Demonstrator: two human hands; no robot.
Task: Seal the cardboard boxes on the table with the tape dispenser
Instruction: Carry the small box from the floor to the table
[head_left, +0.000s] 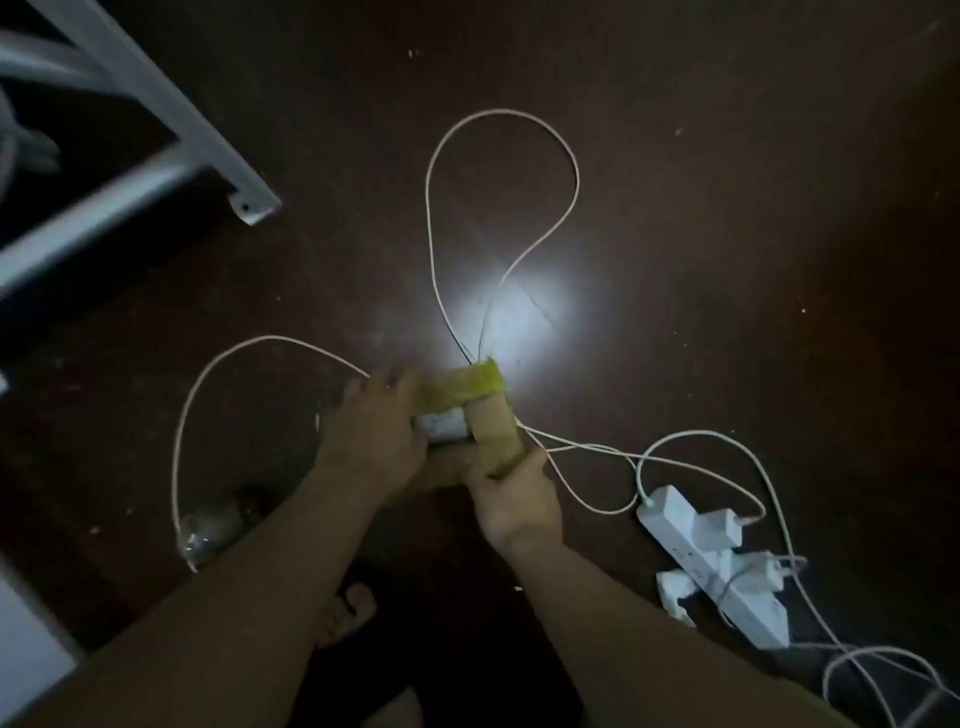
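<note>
A small cardboard box (491, 426) with a white label and a band of yellowish tape (475, 382) across its far end is held over a dark floor. My left hand (374, 436) lies over the box's left side, fingers stretched forward and blurred. My right hand (514, 499) grips the box's near right corner from below. No tape dispenser can be made out in the head view. The picture is dim and blurred.
A white cable (498, 156) loops over the floor beyond the box. A white power strip (711, 561) with several plugs lies at the right. A grey metal frame leg (249, 202) stands at upper left. A clear roll-like object (213, 530) lies at the left; a bare foot (348, 608) shows below.
</note>
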